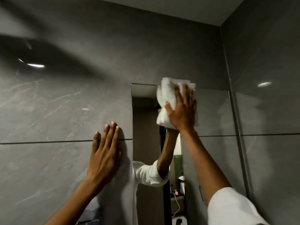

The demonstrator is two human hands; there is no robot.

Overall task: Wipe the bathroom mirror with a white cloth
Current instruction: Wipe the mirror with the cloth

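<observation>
A tall mirror (146,143) is set flush in the dark grey tiled wall, its top edge near mid-frame. My right hand (182,109) presses a bunched white cloth (168,93) flat against the mirror's upper part, fingers spread over the cloth, which overlaps the top edge. My left hand (105,151) lies flat and empty on the wall tile just left of the mirror's left edge. The glass reflects my raised arm and rolled white sleeve.
Glossy grey wall tiles (65,103) surround the mirror, with a horizontal grout line at hand height. A side wall (267,95) meets it in a corner at the right. The ceiling (194,7) is close above. Reflected clutter shows low in the mirror.
</observation>
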